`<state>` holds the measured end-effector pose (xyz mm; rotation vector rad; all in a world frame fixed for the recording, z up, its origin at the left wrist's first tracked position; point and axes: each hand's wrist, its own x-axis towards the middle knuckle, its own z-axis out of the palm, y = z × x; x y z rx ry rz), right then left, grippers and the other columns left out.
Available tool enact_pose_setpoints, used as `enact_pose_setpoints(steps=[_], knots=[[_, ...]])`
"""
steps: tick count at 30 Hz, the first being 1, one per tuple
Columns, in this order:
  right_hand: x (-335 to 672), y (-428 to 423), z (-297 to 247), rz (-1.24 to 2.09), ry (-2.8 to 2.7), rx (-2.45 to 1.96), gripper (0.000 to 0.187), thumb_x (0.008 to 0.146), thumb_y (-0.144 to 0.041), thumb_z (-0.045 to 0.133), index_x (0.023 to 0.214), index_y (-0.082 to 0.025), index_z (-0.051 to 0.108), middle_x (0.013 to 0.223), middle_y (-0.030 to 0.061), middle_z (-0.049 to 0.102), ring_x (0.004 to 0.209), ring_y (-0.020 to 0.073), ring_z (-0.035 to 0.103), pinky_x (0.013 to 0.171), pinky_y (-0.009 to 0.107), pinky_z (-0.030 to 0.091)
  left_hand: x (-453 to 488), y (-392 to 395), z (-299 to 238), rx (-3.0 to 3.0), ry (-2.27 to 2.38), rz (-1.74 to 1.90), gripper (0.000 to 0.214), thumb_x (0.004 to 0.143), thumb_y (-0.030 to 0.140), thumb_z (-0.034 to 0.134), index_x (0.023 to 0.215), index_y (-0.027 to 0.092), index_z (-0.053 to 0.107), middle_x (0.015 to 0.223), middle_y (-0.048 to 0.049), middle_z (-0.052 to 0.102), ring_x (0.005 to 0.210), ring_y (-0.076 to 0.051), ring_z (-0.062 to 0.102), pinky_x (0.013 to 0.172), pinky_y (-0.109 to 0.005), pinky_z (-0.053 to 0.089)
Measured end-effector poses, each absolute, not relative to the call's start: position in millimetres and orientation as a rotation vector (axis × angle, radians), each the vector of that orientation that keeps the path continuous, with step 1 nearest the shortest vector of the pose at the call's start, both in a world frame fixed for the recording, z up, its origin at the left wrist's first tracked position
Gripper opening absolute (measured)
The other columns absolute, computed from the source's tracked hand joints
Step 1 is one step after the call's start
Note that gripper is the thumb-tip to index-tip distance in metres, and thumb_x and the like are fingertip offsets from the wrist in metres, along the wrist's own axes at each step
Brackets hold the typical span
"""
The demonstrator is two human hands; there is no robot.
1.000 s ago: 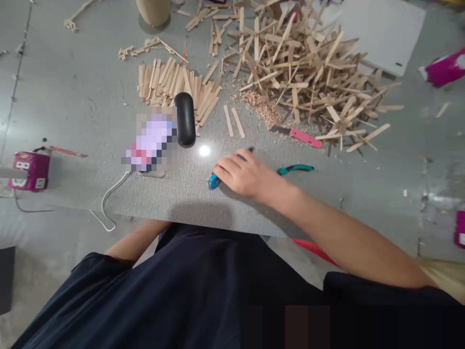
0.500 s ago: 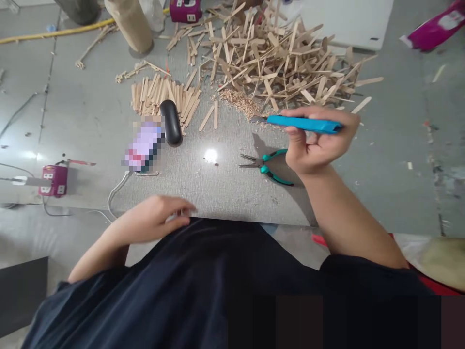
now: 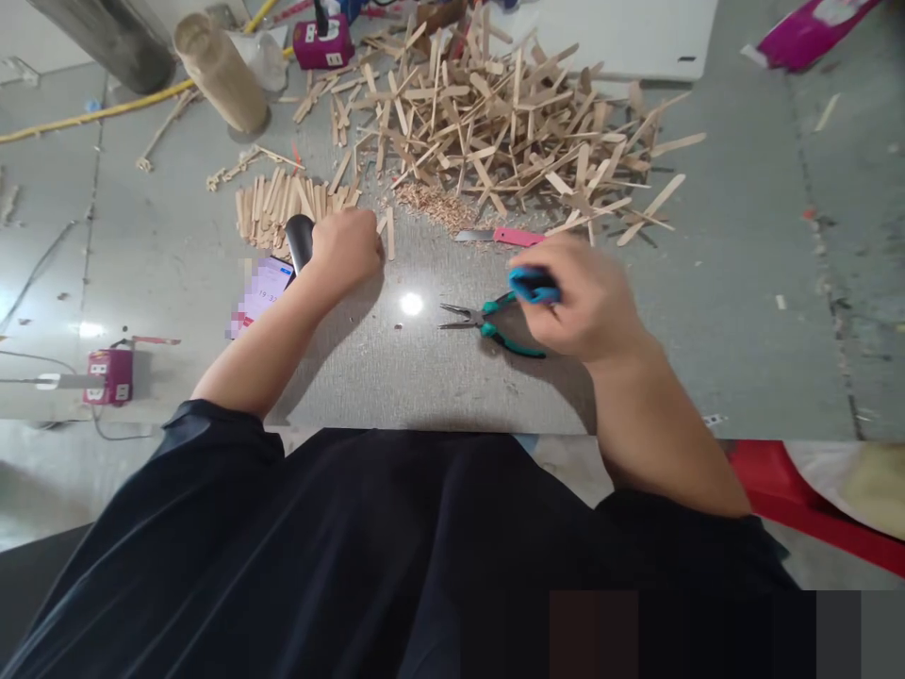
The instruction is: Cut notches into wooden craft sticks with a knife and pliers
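Observation:
My right hand (image 3: 584, 302) is closed around a blue utility knife (image 3: 534, 284), only its end showing past my fingers, just above green-handled pliers (image 3: 495, 323) lying on the grey mat (image 3: 396, 368). My left hand (image 3: 346, 247) reaches forward with fingers curled at the edge of a row of flat wooden sticks (image 3: 283, 200), beside two loose sticks (image 3: 387, 231). What its fingers grip is hidden. A black oval case (image 3: 299, 240) lies against my left wrist.
A big heap of wooden sticks (image 3: 495, 123) fills the far side, with wood shavings (image 3: 435, 203) and a pink knife (image 3: 505, 236) before it. A phone (image 3: 258, 294) lies left. A cardboard tube (image 3: 219, 71), a power strip (image 3: 109, 372) and a white board (image 3: 622, 33) surround the mat.
My left hand rose from my lap and reached forward to the stick row. My right hand lowered the blue knife from mid-air to just above the pliers. The view tilted forward.

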<state>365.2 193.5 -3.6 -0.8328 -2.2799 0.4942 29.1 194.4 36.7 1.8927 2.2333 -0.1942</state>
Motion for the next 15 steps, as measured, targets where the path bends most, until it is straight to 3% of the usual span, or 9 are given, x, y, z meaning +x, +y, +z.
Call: enact_pose_setpoints(steps=[3, 6, 10, 13, 15], knots=[[363.6, 184.6, 14.6, 0.639, -2.658, -0.992, 0.038, 0.104, -0.041, 0.069, 0.136, -0.023, 0.076, 0.138, 0.0196, 0.08, 0.115, 0.0417, 0.08, 0.093, 0.057, 0.066, 34.0, 195.6, 36.7, 1.839, 2.235, -0.246, 0.034, 0.104, 0.02, 0.065, 0.13, 0.012, 0.085, 0.128, -0.0199, 0.083, 0.112, -0.03, 0.072, 0.095, -0.045, 0.055], [359.2, 185.1, 22.9, 0.791, -2.855, -1.137, 0.036, 0.111, -0.039, 0.059, 0.134, -0.019, 0.078, 0.138, 0.0214, 0.079, 0.115, 0.0419, 0.08, 0.095, 0.056, 0.065, 39.0, 197.6, 37.4, 1.808, 2.266, -0.286, 0.034, 0.106, 0.022, 0.069, 0.135, 0.014, 0.085, 0.126, -0.0157, 0.083, 0.116, -0.027, 0.071, 0.098, -0.043, 0.055], [356.1, 192.9, 19.4, 0.832, -2.905, -1.18, 0.026, 0.11, -0.026, 0.056, 0.121, -0.018, 0.078, 0.138, 0.0214, 0.075, 0.112, 0.0364, 0.079, 0.093, 0.049, 0.061, 35.0, 177.9, 53.1, 1.837, 2.373, -0.236, 0.048, 0.103, 0.001, 0.057, 0.147, 0.006, 0.077, 0.146, -0.025, 0.081, 0.123, -0.034, 0.08, 0.097, -0.046, 0.057], [357.2, 197.1, 12.8, 0.709, -2.91, -1.198, 0.021, 0.103, -0.019, 0.059, 0.114, -0.017, 0.077, 0.132, 0.0214, 0.076, 0.099, 0.0331, 0.075, 0.078, 0.046, 0.052, 17.8, 136.5, 64.2, 1.97, 2.264, -0.071, 0.035, 0.11, 0.009, 0.057, 0.135, 0.015, 0.08, 0.142, -0.0181, 0.083, 0.132, -0.033, 0.079, 0.105, -0.046, 0.059], [358.9, 197.9, 10.2, 0.647, -2.878, -1.175, 0.018, 0.102, -0.019, 0.061, 0.109, -0.019, 0.077, 0.128, 0.0184, 0.078, 0.089, 0.0296, 0.07, 0.069, 0.042, 0.042, 4.2, 101.6, 61.4, 2.032, 2.157, 0.04, 0.033, 0.109, 0.013, 0.06, 0.134, 0.019, 0.081, 0.136, -0.0152, 0.086, 0.127, -0.031, 0.081, 0.104, -0.044, 0.062]])
